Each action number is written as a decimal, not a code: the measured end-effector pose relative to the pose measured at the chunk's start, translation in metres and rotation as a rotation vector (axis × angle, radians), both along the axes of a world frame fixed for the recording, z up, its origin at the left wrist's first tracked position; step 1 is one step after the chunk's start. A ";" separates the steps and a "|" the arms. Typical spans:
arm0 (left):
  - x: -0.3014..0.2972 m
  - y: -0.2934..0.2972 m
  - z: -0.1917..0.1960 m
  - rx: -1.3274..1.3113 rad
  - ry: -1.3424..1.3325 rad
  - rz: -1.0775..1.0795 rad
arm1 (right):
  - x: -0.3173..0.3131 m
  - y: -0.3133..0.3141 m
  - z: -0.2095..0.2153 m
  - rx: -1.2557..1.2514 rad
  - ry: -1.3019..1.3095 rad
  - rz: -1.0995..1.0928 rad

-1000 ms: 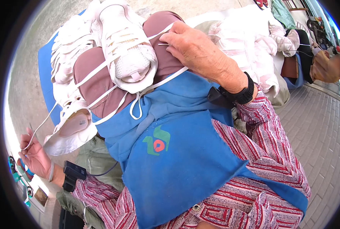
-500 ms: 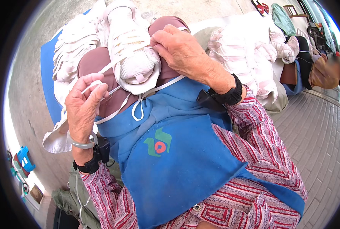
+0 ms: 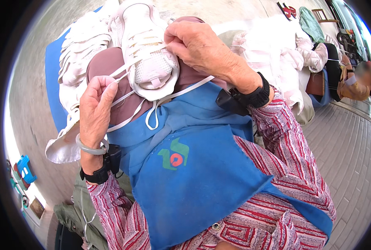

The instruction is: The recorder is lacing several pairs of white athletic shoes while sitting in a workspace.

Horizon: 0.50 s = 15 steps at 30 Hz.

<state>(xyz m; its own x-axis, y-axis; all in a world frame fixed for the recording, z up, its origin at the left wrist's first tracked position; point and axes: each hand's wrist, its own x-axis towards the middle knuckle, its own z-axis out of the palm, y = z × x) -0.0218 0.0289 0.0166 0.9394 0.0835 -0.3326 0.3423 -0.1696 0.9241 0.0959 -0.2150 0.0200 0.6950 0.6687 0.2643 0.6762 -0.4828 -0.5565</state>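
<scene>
Your shoe [image 3: 152, 67] lies between your knees [image 3: 106, 68], toe pointing away. The left hand [image 3: 94, 109] has thumb and forefinger pinched on the lace [image 3: 132, 63]; the right hand [image 3: 204, 48] has its fingers nearly closed at the shoe's right edge, gripping what I cannot tell. The step looks like lacing; the next move seems to call for a steady, untwisted pull.

My left hand [image 3: 94, 107] sits between nine and ten o'clock, thumb pressed to forefinger, tips toward one; its wrist [image 3: 91, 161] is at eight. My right hand [image 3: 206, 48] is at twelve, knuckles up, fingers curled toward nine, wrist [image 3: 249, 79] at two.
</scene>
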 end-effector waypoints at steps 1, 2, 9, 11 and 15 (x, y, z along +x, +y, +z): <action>0.000 0.001 -0.004 0.041 -0.053 -0.018 | -0.002 0.001 0.003 0.033 0.148 -0.066; 0.000 0.002 -0.006 0.084 -0.104 -0.036 | -0.006 0.003 0.001 0.034 0.153 -0.058; 0.018 -0.007 -0.008 0.195 -0.175 0.016 | -0.010 -0.003 -0.012 0.154 -0.094 -0.173; 0.022 -0.006 -0.010 0.170 -0.174 0.045 | -0.014 -0.005 -0.002 0.027 -0.235 -0.185; 0.026 -0.015 -0.008 0.155 -0.261 0.095 | -0.028 -0.003 -0.005 -0.164 -0.381 -0.162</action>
